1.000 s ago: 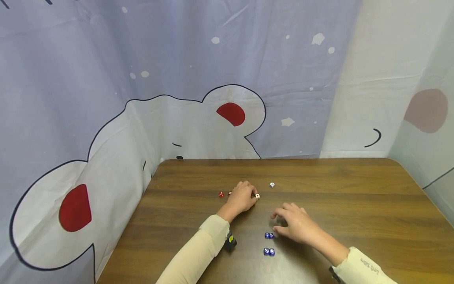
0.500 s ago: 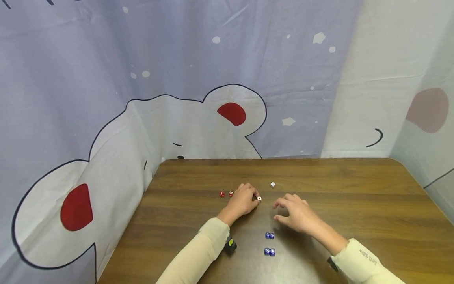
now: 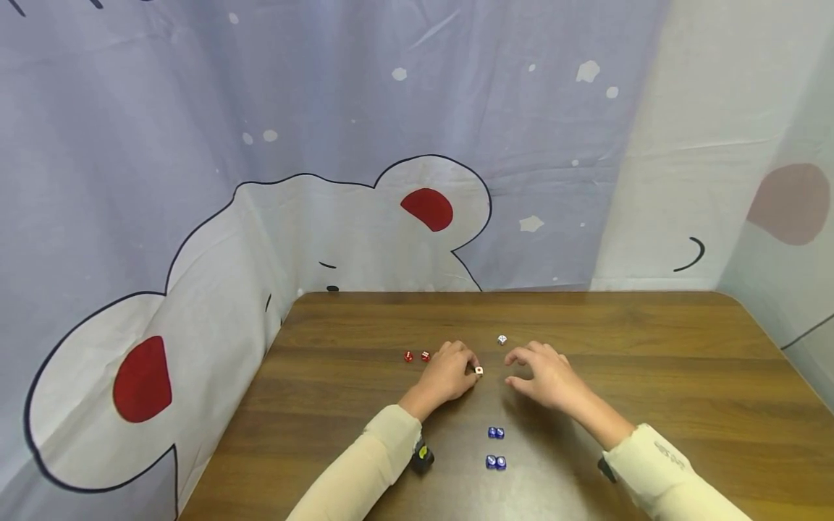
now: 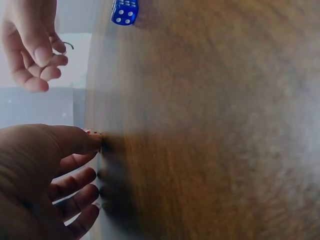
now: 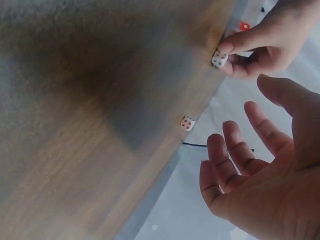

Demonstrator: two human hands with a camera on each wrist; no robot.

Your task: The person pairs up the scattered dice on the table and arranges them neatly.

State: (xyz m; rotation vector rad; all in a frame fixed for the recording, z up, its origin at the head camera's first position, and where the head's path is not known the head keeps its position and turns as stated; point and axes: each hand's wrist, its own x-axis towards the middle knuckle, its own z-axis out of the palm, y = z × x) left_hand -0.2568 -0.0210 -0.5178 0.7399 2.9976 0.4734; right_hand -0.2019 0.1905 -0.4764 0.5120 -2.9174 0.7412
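At the lower left, left hand (image 4: 52, 175) holding a white die (image 4: 92, 131) at the tip of the thumb, mostly hidden, with red pips just showing; other fingers fanned below, slightly bent. At the upper left, right hand (image 4: 32, 42) pointing downward, fingers curved, apart from the left. At the top edge, left of centre, a blue die (image 4: 125, 12) with white pips. Across the right, brown wooden table (image 4: 215, 100), blurred; behind both hands, pale cloth (image 4: 40, 107) with a short dark curve.

a lilac-and-white fabric curtain (image 3: 313, 94) printed with a red-eared white animal (image 3: 339, 224) hung behind the far edge of a brown wood-grain table (image 3: 651, 383).
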